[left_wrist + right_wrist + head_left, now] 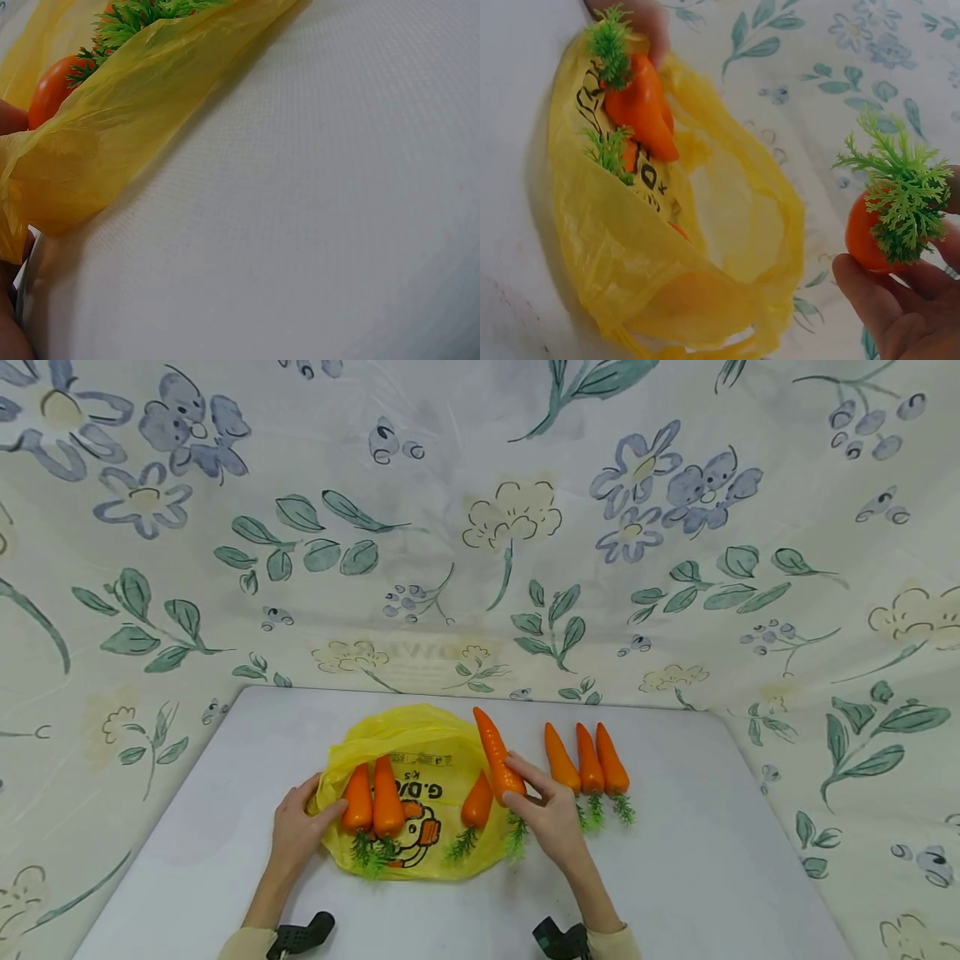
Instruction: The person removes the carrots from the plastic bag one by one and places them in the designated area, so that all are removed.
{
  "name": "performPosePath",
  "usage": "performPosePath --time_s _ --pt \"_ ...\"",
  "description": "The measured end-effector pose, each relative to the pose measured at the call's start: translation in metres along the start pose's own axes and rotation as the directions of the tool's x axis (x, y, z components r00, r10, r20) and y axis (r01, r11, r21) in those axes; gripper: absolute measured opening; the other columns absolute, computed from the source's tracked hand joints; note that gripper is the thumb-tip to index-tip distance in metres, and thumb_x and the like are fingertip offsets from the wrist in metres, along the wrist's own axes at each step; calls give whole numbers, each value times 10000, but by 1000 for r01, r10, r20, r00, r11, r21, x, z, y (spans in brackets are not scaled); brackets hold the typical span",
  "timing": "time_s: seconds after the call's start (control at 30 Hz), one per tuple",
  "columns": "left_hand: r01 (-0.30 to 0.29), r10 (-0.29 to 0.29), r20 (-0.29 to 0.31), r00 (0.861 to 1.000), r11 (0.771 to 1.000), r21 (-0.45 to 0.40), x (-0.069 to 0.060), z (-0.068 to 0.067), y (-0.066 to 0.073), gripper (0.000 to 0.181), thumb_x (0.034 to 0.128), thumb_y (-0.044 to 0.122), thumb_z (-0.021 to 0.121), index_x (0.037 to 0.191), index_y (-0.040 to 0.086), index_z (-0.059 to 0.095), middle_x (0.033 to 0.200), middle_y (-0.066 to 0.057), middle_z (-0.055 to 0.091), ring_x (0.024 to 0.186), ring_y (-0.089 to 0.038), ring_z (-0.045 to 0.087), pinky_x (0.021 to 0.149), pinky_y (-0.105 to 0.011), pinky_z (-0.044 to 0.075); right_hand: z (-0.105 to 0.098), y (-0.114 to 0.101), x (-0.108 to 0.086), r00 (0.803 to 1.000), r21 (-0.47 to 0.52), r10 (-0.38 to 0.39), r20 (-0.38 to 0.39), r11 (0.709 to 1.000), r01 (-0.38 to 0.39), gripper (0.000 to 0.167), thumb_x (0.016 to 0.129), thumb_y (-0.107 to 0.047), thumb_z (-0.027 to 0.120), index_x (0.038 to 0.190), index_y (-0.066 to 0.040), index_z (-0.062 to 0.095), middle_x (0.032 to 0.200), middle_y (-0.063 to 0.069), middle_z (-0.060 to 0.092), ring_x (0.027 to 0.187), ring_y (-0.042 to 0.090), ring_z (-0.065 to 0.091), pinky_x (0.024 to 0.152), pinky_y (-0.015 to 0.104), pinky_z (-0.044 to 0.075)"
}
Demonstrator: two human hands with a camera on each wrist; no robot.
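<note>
A yellow plastic bag (442, 856) with black print lies on the table. My left hand (296, 827) pinches the bag's left edge, thumb on the inner side. Two orange toy carrots (387, 802) with green tops lie side by side on the bag near that thumb, and a third carrot (476, 806) lies at its right. Over the bag's right side, my right hand (551, 814) holds another carrot (491, 747), its tip pointing away from me. In the right wrist view its green top (904, 202) faces the camera. The left wrist view shows the bag's edge (142, 142).
Three more carrots (589, 760) lie in a row on the white table (697, 827), right of my right hand. A floral cloth (450, 568) rises behind and beside the table. Each wrist carries a black camera mount (303, 935).
</note>
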State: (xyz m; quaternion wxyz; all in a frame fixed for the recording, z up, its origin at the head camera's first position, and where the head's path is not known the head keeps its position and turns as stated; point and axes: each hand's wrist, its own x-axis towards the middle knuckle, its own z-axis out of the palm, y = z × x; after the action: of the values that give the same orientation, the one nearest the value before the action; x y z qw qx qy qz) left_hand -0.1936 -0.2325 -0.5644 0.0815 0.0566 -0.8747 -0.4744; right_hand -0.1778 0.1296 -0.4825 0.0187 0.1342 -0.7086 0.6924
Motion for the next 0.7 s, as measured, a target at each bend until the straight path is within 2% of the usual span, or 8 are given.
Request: performPosePath --time_s 0.17,0.4,0.5,0.7 --pt "7 -7 5 1000 1000 4 0 0 0 627 905 278 658 1412 -36 467 1316 -274 510 1190 -408 439 1047 -574 301 -9 -1 1 1000 -33 -16 -13 999 16 438 910 -65 693 1340 -37 612 1468 125 514 1340 303 494 893 264 552" --pt "39 -39 32 999 999 -6 -1 -3 2 664 903 291 662 1436 -33 436 1461 -294 404 1404 -531 219 1148 -673 118 -23 -1 3 998 -81 -22 -53 997 18 432 910 -87 701 1329 -28 618 1445 132 536 1354 316 482 939 247 520" --pt "30 -30 26 999 1000 -6 -1 -3 1 659 901 281 667 1432 -38 442 1453 -297 415 1385 -520 262 1142 -667 144 -30 -1 3 997 -127 -3 -82 992 -7 427 908 -116 711 1323 -56 633 1425 108 561 1321 303 518 950 221 506" --pt "24 -24 19 1000 1000 -7 -1 -1 2 644 905 285 658 1427 -32 451 1406 -283 453 1305 -477 353 1109 -650 211 -47 0 3 988 -174 45 -148 982 -71 425 898 -114 718 1316 -84 645 1388 84 595 1197 274 584 877 185 529"
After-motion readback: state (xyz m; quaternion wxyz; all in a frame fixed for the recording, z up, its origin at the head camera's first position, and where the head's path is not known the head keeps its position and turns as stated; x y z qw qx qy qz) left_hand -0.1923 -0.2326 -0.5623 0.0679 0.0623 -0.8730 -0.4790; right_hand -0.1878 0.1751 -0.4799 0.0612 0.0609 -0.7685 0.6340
